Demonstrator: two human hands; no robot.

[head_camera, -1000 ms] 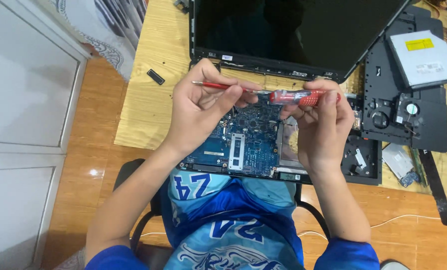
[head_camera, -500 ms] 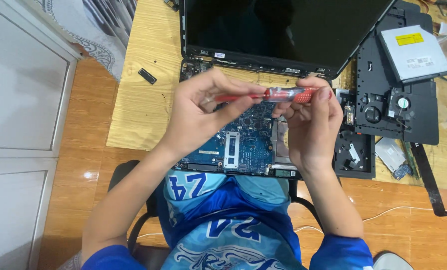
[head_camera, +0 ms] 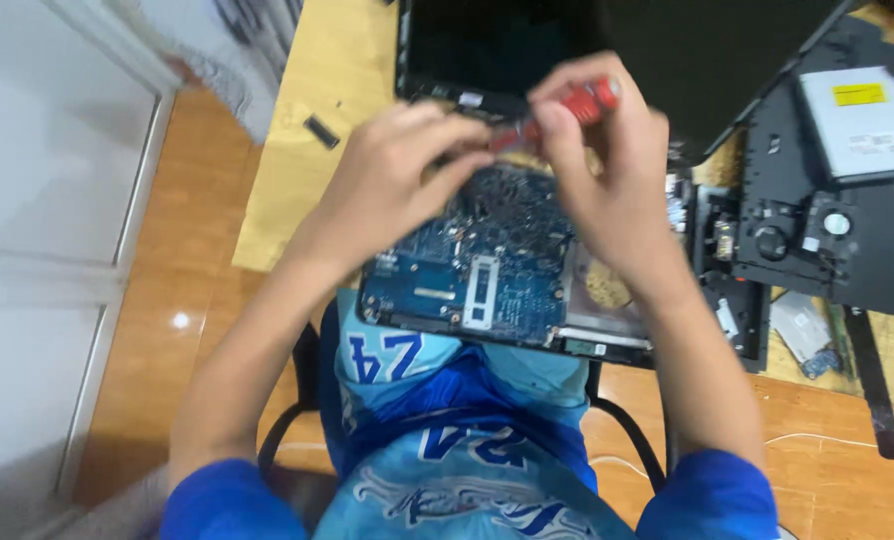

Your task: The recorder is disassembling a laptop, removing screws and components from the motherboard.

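A red-handled screwdriver (head_camera: pixel 577 105) is held between both hands above an opened laptop. My right hand (head_camera: pixel 607 180) grips the red handle. My left hand (head_camera: pixel 392 185) pinches the shaft end with its fingertips. Under the hands lies the blue laptop motherboard (head_camera: pixel 487 275) in the laptop's base, with the dark laptop screen (head_camera: pixel 527 40) standing open behind it. The picture is blurred by motion.
A black laptop cover panel with a fan (head_camera: pixel 817 240) lies to the right, and a grey optical drive (head_camera: pixel 862 120) rests on it. A small black part (head_camera: pixel 321 131) sits on the wooden table (head_camera: pixel 287 200) at left. White cabinet doors (head_camera: pixel 57 200) stand at far left.
The view has shifted closer and to the right. Both hands have risen slightly with the screwdriver, which now tilts up toward the right.
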